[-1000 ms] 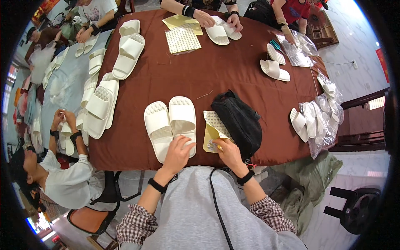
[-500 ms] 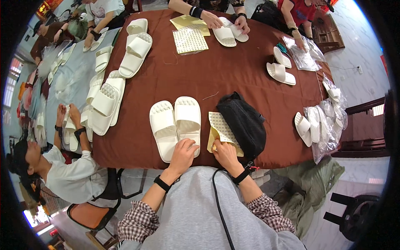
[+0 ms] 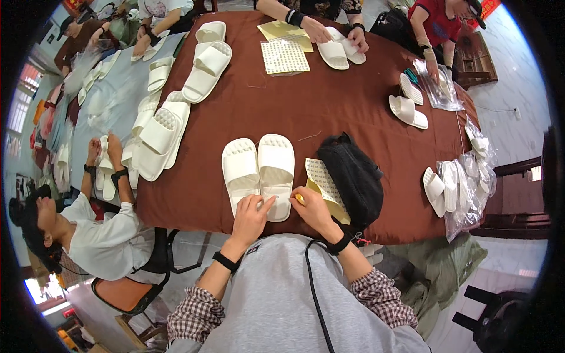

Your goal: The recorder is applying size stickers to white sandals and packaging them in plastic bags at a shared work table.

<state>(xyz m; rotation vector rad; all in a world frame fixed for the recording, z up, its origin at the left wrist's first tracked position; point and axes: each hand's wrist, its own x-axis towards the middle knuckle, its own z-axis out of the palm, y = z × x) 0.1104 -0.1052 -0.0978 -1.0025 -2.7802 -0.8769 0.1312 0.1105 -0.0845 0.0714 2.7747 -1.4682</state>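
A pair of white slippers (image 3: 275, 165) lies in front of me at the table's near edge, straps facing up. My left hand (image 3: 251, 220) rests over their heel ends, its fingers bent and the thumb apart, on the right slipper's footbed. Closed around a small yellow item (image 3: 300, 199), my right hand (image 3: 312, 210) has its fingertips beside the right slipper's heel; the item's kind is mostly hidden by the fingers. Just to the right lies a sheet of small printed stickers (image 3: 322, 179) on yellow backing, partly under a black fabric bag (image 3: 352, 179).
More white slippers (image 3: 159, 141) line the brown-covered table's (image 3: 259, 112) left side. Bagged slippers (image 3: 465, 182) lie at the right edge. Across the table, a person's hands (image 3: 318, 30) handle another pair near more sticker sheets (image 3: 285, 56). Another person sits at left (image 3: 100, 235).
My right hand has left the sticker sheet and come left to the right slipper's heel, carrying the yellow item. My left hand stays on the slippers. The view has shifted slightly.
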